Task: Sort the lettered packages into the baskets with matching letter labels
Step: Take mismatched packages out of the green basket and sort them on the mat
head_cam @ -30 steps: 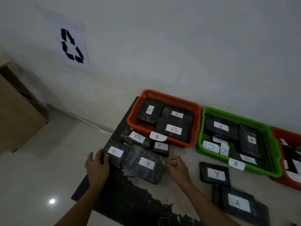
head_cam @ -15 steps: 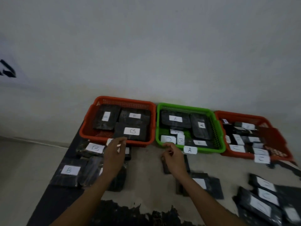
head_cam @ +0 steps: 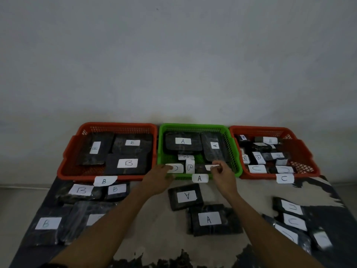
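Three baskets stand in a row against the wall: an orange one tagged B (head_cam: 69, 151), a green one tagged A (head_cam: 234, 151) and an orange one tagged C (head_cam: 301, 151). The green basket holds two A packages (head_cam: 182, 144), a C package (head_cam: 176, 168) and B packages (head_cam: 190, 167) at its front. My left hand (head_cam: 159, 180) reaches over the front rim, its fingertips at the C package; its grip is hidden. My right hand (head_cam: 224, 174) pinches a dark package (head_cam: 201, 168) whose label is partly covered.
Loose B packages (head_cam: 80, 190) lie front left, two A packages (head_cam: 186, 196) in the middle, C packages (head_cam: 291, 207) front right. The right basket holds mixed A, B and C packages (head_cam: 257, 157). The wall rises right behind the baskets.
The view has swung right from the B pile to the three baskets. Both hands left the B packages and moved forward into the front of the green basket.
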Available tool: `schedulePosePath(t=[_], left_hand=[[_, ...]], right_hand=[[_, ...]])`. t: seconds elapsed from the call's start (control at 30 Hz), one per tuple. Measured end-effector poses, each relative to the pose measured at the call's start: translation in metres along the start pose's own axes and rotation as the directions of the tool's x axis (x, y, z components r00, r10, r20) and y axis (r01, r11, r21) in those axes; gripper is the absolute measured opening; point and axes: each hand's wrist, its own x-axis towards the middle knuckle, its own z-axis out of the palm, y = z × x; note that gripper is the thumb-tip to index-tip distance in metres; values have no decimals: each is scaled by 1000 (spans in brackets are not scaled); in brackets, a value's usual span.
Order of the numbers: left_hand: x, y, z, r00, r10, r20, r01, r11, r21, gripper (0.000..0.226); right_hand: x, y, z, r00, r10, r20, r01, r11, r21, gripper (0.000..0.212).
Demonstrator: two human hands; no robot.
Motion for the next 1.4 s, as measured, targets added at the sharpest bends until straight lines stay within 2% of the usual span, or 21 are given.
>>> schedulePosePath(t=[0.07, 0.2, 0.33, 0.43, 0.47, 0.53, 0.6, 0.7, 0.8, 0.9, 0.97, 1.03, 1.1, 1.17, 1.23, 1.33, 1.4], left_hand=[[8, -1, 1, 1000, -8, 6, 7, 996, 94, 43], [21, 6, 3, 999, -17, 47, 15, 999, 42, 37], [30, 10, 19, 993, -43, 110, 31, 993, 113, 45], [31, 13, 33, 993, -112, 45, 108, 991, 85, 47], [31, 12, 37, 993, -116, 33, 110, 984, 141, 49], [31, 8, 43, 992, -119, 29, 108, 960, 259, 54], [31, 8, 46, 991, -134, 26, 122, 953, 279, 57], [33, 10, 50, 987, -163, 10, 154, 946, 284, 61], [32, 11, 52, 985, -173, 6, 165, 949, 268, 63], [31, 12, 52, 985, -172, -9, 168, 950, 263, 62], [31, 11, 53, 985, -173, -19, 171, 949, 265, 61], [32, 11, 53, 987, -161, -12, 159, 960, 231, 58], [32, 11, 52, 991, -132, -28, 135, 985, 112, 53], [31, 15, 51, 982, -134, -129, 120, 986, -113, 44], [29, 25, 48, 937, -216, -274, 124, 940, -318, 34], [31, 40, 41, 864, -299, -405, 153, 923, -354, 26], [34, 47, 35, 849, -335, -409, 172, 907, -385, 32]], right_hand=[[7, 8, -5, 999, 31, -27, -32, 998, -48, 26], [25, 21, -17, 997, 63, -44, -69, 985, -158, 32], [49, 23, -27, 991, 123, 60, -100, 949, -299, 31], [62, 22, -26, 966, 183, 181, -73, 868, -491, 31], [64, 20, -24, 957, 208, 203, -62, 829, -556, 32], [67, 18, -16, 951, 235, 200, -39, 735, -677, 43], [71, 19, -7, 952, 248, 178, -29, 653, -757, 58], [77, 21, 0, 938, 307, 159, -86, 652, -753, 81], [80, 24, -3, 933, 322, 162, -138, 735, -664, 92], [77, 28, -3, 953, 259, 156, -167, 880, -445, 85], [78, 31, -3, 961, 224, 161, -175, 945, -275, 67], [81, 32, -7, 966, 215, 145, -213, 977, -29, 36], [84, 30, -14, 961, 244, 126, -267, 939, 215, 17], [87, 28, -19, 953, 283, 108, -303, 867, 397, 16], [88, 22, -20, 949, 303, 89, -302, 789, 534, 17], [88, 10, -17, 955, 274, 115, -279, 692, 666, 9], [89, 2, -12, 965, 228, 128, -254, 699, 668, 7]])
